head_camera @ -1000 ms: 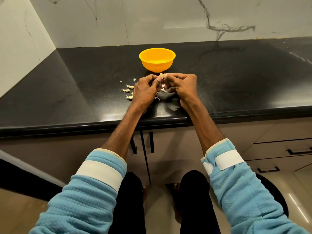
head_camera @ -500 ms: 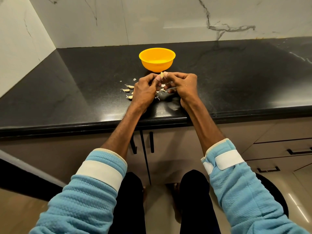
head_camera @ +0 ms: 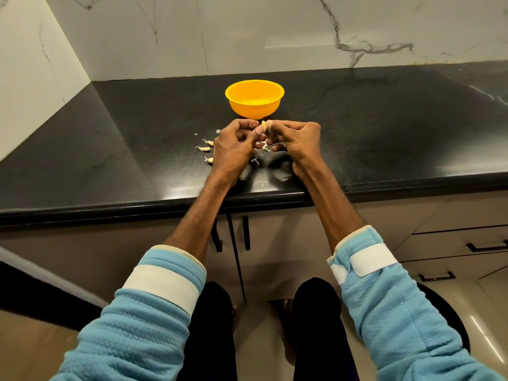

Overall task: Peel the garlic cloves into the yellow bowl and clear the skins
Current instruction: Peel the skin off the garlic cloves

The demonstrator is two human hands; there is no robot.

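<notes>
Unpeeled cloves (head_camera: 205, 148) lie on the counter (head_camera: 137, 149) just left of the left hand (head_camera: 233, 151), which with the right hand (head_camera: 297, 141) pinches one garlic clove (head_camera: 264, 124) between fingertips. The yellow bowl (head_camera: 254, 107) stands just beyond that clove, straight ahead, equally near both hands.

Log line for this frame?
peeling | left hand: holds garlic clove | right hand: pinches it | yellow bowl: beyond hands | loose cloves: counter

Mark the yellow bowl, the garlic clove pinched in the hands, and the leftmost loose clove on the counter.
yellow bowl (head_camera: 254, 107): head view, front outer wall.
garlic clove (head_camera: 264, 124): head view, its exposed pale tip.
leftmost loose clove (head_camera: 203, 148): head view, middle of its pale body.
</notes>
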